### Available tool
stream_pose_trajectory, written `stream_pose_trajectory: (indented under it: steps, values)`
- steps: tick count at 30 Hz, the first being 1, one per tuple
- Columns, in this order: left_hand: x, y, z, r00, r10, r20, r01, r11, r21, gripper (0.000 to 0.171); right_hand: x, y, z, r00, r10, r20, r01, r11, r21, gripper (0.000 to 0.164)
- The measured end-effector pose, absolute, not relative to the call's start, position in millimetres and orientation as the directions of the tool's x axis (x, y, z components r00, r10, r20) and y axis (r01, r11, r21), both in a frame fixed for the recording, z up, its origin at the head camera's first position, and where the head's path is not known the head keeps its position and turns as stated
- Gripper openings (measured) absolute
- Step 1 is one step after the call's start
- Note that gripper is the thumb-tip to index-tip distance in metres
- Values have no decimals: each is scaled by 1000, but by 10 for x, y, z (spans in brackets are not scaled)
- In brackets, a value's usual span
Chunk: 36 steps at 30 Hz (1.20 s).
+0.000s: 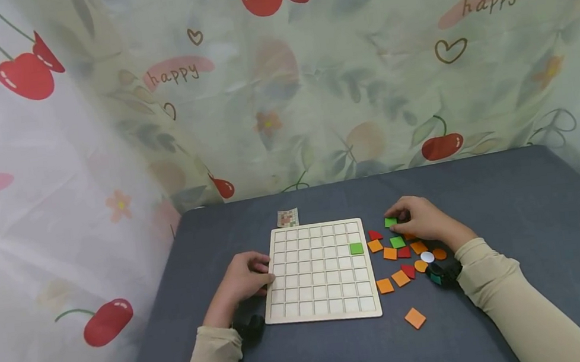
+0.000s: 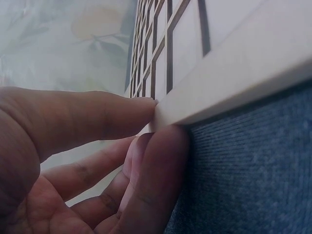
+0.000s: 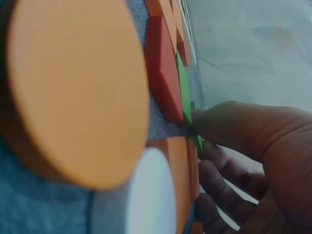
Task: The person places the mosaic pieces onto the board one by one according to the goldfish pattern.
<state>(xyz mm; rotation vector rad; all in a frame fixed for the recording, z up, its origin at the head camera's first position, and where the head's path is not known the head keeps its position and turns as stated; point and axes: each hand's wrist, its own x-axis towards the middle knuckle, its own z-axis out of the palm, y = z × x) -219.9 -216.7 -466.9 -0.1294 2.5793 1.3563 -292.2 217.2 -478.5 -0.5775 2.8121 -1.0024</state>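
Note:
A pale wooden grid board lies on the dark table, with one green square tile in a cell near its right edge. My left hand grips the board's left edge. In the left wrist view the thumb is at the top of the rim and a fingertip lies against its side. Right of the board, my right hand pinches another green square tile between thumb and finger. In the right wrist view that tile is mostly hidden by the thumb.
Several loose orange, red and green pieces lie right of the board, among them a green tile, a white disc and an orange disc. One orange square sits nearer the front. A small patterned card lies behind the board.

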Motion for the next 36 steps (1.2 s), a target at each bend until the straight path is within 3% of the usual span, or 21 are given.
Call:
stream_pose_trajectory:
  steps: [14,36]
  values:
    - [-2220,-2173,-4680,-972,35,-231,-172,561,810,37,-2862,2051,-4735,-924,-365,113,-338,643,-688,26]
    - [-2192,-2172,-4668,-974,22,-227,-176,560,809,36,-2677,1262,-4661,-828,-553,91,-424,513,-746,28]
